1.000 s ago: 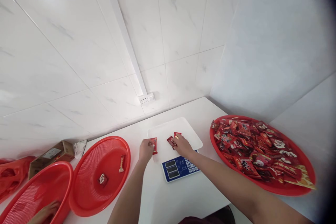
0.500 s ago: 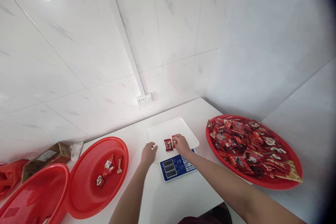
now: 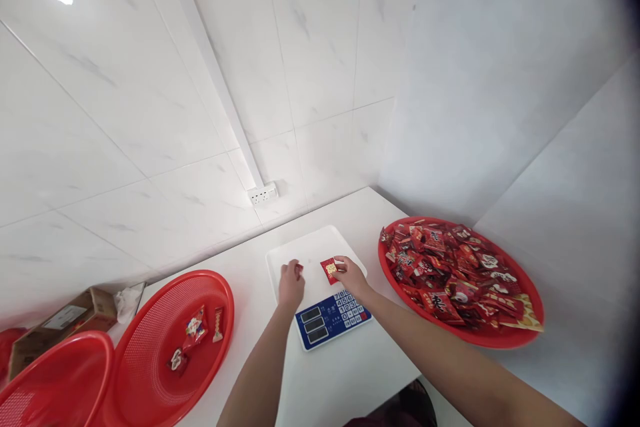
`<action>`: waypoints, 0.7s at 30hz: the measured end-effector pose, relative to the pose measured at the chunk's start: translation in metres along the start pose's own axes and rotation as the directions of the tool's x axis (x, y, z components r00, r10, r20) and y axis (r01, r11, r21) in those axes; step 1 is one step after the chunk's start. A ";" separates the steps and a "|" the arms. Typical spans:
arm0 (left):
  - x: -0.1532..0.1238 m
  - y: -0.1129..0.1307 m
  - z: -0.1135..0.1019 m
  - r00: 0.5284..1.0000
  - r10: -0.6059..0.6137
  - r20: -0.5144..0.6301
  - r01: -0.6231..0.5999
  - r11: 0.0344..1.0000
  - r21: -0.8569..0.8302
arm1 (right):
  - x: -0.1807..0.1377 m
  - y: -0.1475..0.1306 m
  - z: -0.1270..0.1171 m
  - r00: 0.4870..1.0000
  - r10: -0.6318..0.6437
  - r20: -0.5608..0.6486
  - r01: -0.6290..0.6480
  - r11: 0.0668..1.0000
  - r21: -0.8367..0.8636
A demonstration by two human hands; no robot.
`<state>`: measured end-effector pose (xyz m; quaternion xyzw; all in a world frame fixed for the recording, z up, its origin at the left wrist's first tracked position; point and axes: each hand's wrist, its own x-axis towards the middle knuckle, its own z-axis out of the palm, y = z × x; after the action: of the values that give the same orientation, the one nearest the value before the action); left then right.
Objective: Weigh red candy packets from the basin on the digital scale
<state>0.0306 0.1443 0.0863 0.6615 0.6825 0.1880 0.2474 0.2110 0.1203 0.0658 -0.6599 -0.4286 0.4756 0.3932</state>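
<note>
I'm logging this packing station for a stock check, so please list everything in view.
scale: one, white pan and blue keypad panel, table centre
red packet: one, red with a yellow mark, on the scale pan
red bit: one, mostly hidden, on the pan
round tray: one, red, right of the scale
packet heap: many, mostly red, filling the round tray
mesh basket: one, red, left of the scale
loose packets: about three, red and mixed, inside the mesh basket
second basket: one, red, bottom left, cut off
cardboard box: one, brown, far left by the wall
wall socket: one, white, above the scale
table: one, white
left hand: over the pan, fingertips at the red bit
right hand: fingertips on the red packet's edge
</note>
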 end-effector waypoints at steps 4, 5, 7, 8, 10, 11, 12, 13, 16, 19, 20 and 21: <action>-0.019 -0.052 -0.073 0.960 -0.107 -0.259 0.101 0.994 -0.036 | 0.001 -0.002 0.000 0.999 -0.020 0.032 0.018 0.997 0.070; -0.025 -0.065 -0.090 0.938 -0.143 -0.314 0.136 0.990 -0.043 | 0.002 -0.003 0.001 0.999 -0.036 0.036 0.033 0.996 0.080; -0.035 -0.084 -0.116 0.889 -0.231 -0.396 0.201 0.973 -0.117 | 0.001 -0.003 0.006 0.998 -0.044 0.046 0.037 0.991 0.125; -0.038 -0.087 -0.121 0.882 -0.269 -0.388 0.205 0.959 -0.197 | 0.001 -0.004 0.010 0.998 -0.037 0.058 0.027 0.986 0.166; -0.041 -0.080 -0.116 0.912 -0.289 -0.290 0.179 0.918 -0.353 | -0.004 -0.006 0.019 0.994 -0.023 0.105 -0.006 0.964 0.265; -0.041 -0.071 -0.106 0.941 -0.264 -0.210 0.159 0.896 -0.414 | -0.007 -0.008 0.023 0.989 -0.029 0.142 -0.017 0.950 0.311; -0.041 -0.059 -0.092 0.966 -0.225 -0.129 0.144 0.879 -0.455 | -0.012 -0.010 0.027 0.981 -0.048 0.189 -0.021 0.938 0.346; -0.042 -0.045 -0.077 0.981 -0.187 -0.050 0.137 0.855 -0.501 | -0.017 -0.013 0.029 0.967 -0.075 0.245 -0.021 0.930 0.367; -0.049 -0.004 -0.033 0.986 -0.071 0.151 0.153 0.749 -0.644 | -0.032 -0.022 0.030 0.904 -0.159 0.396 -0.003 0.925 0.379; -0.055 0.012 -0.015 0.979 -0.060 0.193 0.186 0.638 -0.747 | -0.041 -0.028 0.022 0.905 -0.157 0.395 0.013 0.939 0.345; -0.055 0.009 -0.016 0.980 -0.088 0.177 0.194 0.603 -0.774 | -0.042 -0.028 0.019 0.920 -0.136 0.368 0.008 0.945 0.328; -0.055 0.004 -0.022 0.980 -0.132 0.150 0.199 0.568 -0.799 | -0.042 -0.027 0.016 0.933 -0.109 0.342 -0.004 0.950 0.313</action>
<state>0.0211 0.0917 0.1107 0.4156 0.5708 0.4299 0.5628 0.1823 0.0913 0.0996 -0.4814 -0.4306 0.6373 0.4203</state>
